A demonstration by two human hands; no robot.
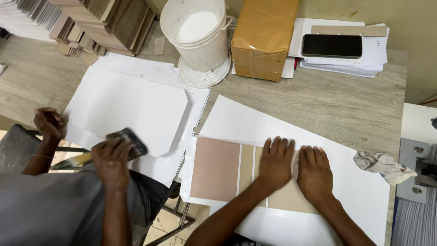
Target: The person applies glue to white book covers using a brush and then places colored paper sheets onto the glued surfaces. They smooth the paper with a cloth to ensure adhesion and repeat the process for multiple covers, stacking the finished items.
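Observation:
My left hand (275, 163) and my right hand (314, 171) lie flat, side by side, pressing on brown cardboard panels (216, 168) laid on a white sheet (355, 182). The panels are a wide pinkish-brown board at the left, a narrow strip (246, 157) in the middle, and a board under my palms. Fingers are spread and point away from me. Neither hand grips anything.
A co-worker at the left brushes a stack of white cut sheets (132, 105) with a wide brush (132, 142). A white bucket (198, 32), a brown wrapped parcel (261, 36), a phone (332, 45) on papers, stacked boards (104, 20) and a crumpled rag (382, 165) surround the work.

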